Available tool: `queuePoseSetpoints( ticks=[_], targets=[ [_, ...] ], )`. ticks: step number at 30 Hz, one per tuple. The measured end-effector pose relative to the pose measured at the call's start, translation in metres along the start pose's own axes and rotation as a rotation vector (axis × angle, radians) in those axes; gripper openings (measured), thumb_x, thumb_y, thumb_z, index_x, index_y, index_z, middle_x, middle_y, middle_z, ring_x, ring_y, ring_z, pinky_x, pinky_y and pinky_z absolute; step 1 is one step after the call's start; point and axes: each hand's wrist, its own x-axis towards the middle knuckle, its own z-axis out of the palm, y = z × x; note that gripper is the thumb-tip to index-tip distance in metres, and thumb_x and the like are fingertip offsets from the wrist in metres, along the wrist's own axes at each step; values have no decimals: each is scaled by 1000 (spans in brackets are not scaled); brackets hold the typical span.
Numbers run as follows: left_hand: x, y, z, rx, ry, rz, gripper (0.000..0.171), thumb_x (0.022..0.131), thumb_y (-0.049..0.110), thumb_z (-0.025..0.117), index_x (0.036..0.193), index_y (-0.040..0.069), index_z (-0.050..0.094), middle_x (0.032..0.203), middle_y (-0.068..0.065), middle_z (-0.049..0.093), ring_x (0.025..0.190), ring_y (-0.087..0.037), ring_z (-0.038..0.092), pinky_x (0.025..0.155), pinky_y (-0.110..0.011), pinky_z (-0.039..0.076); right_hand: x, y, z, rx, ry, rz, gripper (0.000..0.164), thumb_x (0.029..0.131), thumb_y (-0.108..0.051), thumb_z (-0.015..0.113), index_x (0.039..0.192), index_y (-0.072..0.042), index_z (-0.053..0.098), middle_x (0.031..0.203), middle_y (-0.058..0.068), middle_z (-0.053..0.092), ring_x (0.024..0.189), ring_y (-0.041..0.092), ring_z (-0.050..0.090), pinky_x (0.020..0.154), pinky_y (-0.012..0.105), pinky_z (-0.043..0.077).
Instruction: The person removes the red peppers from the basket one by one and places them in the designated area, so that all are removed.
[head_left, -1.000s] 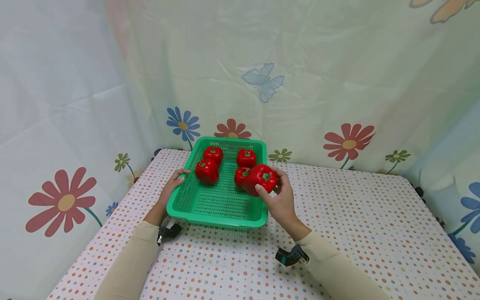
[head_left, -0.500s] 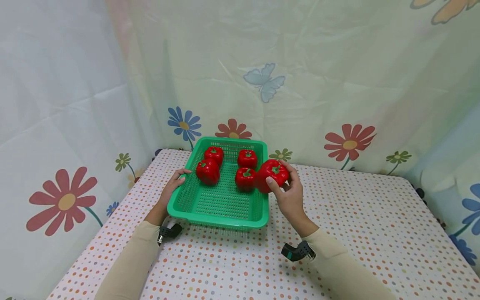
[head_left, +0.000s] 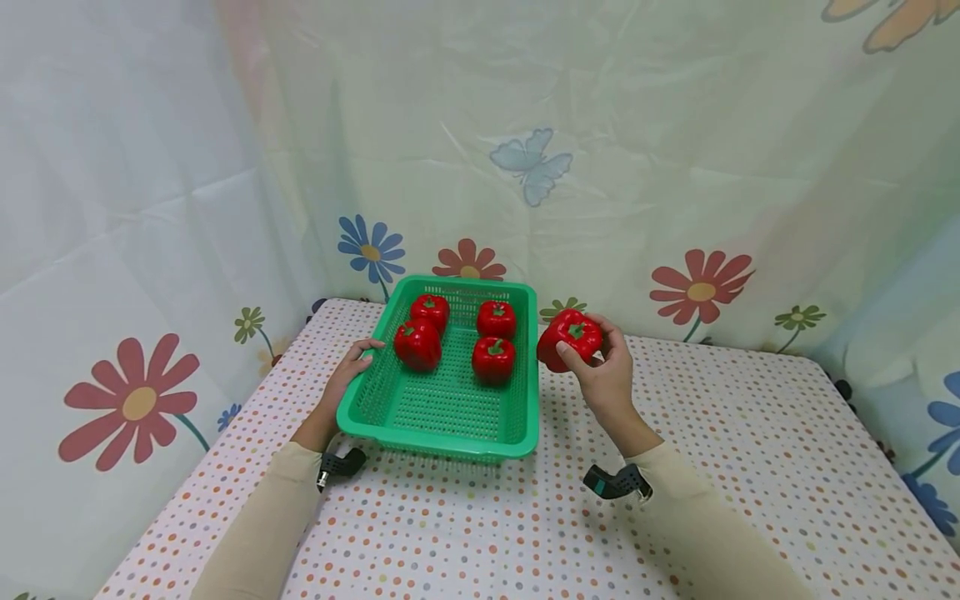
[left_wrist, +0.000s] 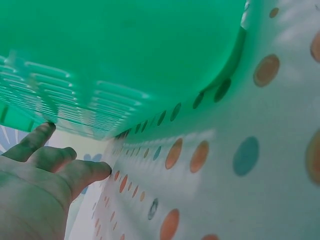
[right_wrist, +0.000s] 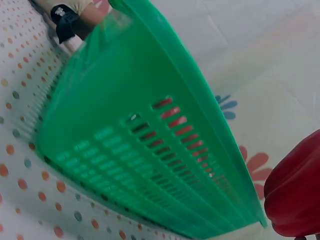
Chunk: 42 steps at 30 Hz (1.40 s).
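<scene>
My right hand (head_left: pixel 611 375) grips a red bell pepper (head_left: pixel 568 340) with a green stem, held up just outside the right rim of a green plastic basket (head_left: pixel 442 443). The same pepper shows at the right edge of the right wrist view, beside the slotted basket wall. Several more red bell peppers lie inside: two at the left, the nearer one (head_left: pixel 417 345) tipped over, and two at the right, the nearer one (head_left: pixel 493 360) upright. At the basket's left rim rests my left hand (head_left: pixel 341 383); its extended fingers (left_wrist: pixel 82 175) lie along the outer wall in the left wrist view.
The table wears a white cloth with coloured dots (head_left: pixel 720 442), which stretches to the right of the basket. Behind and left hangs a pale curtain (head_left: pixel 600 167) printed with flowers and butterflies. Each forearm carries a dark wrist camera (head_left: pixel 618 482).
My right hand has carried the pepper rightward and slightly up, from over the basket to outside its right rim. The nearer right pepper is now fully uncovered. My left hand stays at the rim.
</scene>
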Motion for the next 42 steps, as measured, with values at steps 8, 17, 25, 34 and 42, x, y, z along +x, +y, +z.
queuePoseSetpoints(
  ticks=[8,17,25,34,42],
  targets=[
    [1,-9,-6,4,-11,1,26,106,20,30,129,17,42,151,-23,26,127,-34,40,93,-30,46,21,25,-8,-178,-21,77,66,90,-20,71,145,-7,38,145,14,43,128,28,43,93,32,53],
    [3,-12,-7,-11,-11,-15,24,106,20,31,126,20,44,152,-22,26,126,-32,41,94,-30,46,48,59,-9,-343,-73,128,69,90,-23,71,146,-5,36,145,21,44,130,37,43,101,53,47],
    [6,-13,-6,6,-10,-27,26,106,24,33,130,17,42,150,-20,30,126,-33,43,92,-31,47,59,83,-12,-437,-86,172,73,91,-28,69,148,-4,31,146,24,41,134,42,42,106,54,42],
    [9,-13,-8,-13,-31,-19,24,106,25,34,127,21,44,145,-20,34,123,-32,46,91,-33,49,68,92,-15,-488,-140,133,75,92,-32,68,148,-3,27,149,26,38,137,45,40,106,59,39],
    [7,-13,-10,-9,-32,-9,24,106,25,33,127,20,43,146,-22,33,124,-34,46,91,-33,49,74,91,-13,-505,-197,139,78,93,-34,67,149,-2,23,149,29,35,137,47,38,106,60,39]
  ],
)
